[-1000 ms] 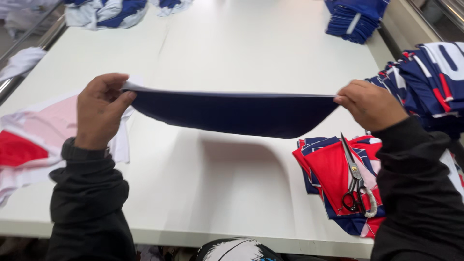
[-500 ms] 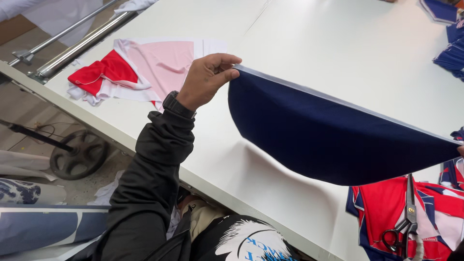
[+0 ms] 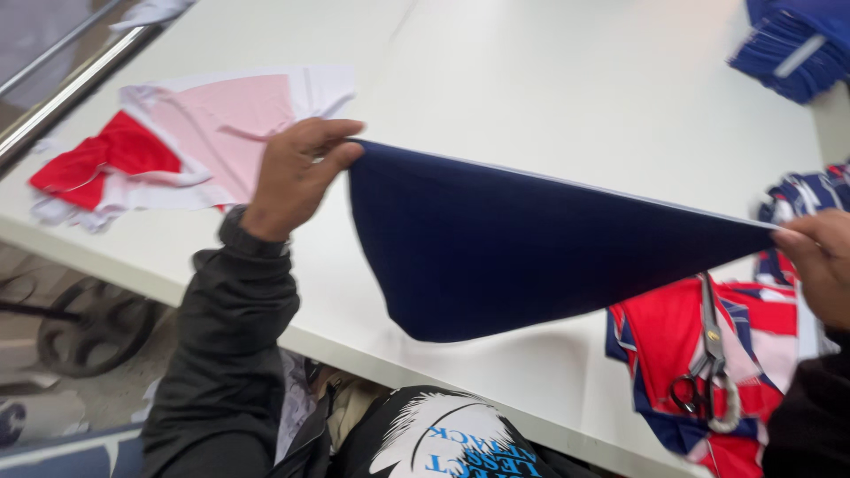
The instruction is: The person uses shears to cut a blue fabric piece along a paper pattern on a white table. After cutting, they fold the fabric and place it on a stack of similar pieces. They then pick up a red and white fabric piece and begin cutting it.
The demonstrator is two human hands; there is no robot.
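Note:
A navy blue fabric piece [image 3: 522, 243] with a curved lower edge hangs stretched between my two hands above the white table [image 3: 549, 97]. My left hand [image 3: 297, 173] pinches its left corner, in a dark sleeve. Its right tip is pinched by my right hand [image 3: 819, 261] at the frame's right edge. The fabric sags in the middle, close to the table's near edge.
Pink, white and red fabric pieces [image 3: 177, 142] lie on the table at the left. A red, white and blue printed stack [image 3: 686, 345] with scissors [image 3: 708, 363] on it lies at the lower right. Blue folded pieces [image 3: 792, 44] sit at the top right. A metal rail [image 3: 62, 84] runs along the left.
The view has swung left and the navy fabric now hangs deeper and nearer the table's front edge. Both hands keep their hold on its corners.

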